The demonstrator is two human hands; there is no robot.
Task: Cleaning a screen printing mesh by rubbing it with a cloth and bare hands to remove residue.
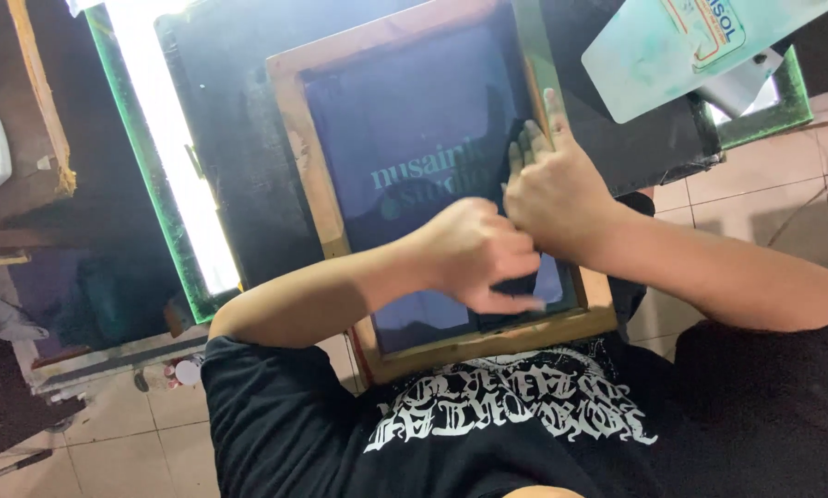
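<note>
A wooden-framed printing screen [314, 184] with dark blue mesh and a pale teal design lies in front of me. My left hand [474, 254] hovers over the lower right of the mesh, fingers loosely curled and pressing a dark strip that looks like tape near the frame's inner edge. My right hand [552, 184] rests on the screen's right side, fingers stretched flat along the wooden rail. Whether either hand grips the strip is unclear.
A black board [238, 166] lies under the screen on a green-edged light table [155, 138]. A pale teal plastic sheet [672, 55] sits at the upper right. A dark wooden bench [26, 184] stands on the left, above a tiled floor [755, 184].
</note>
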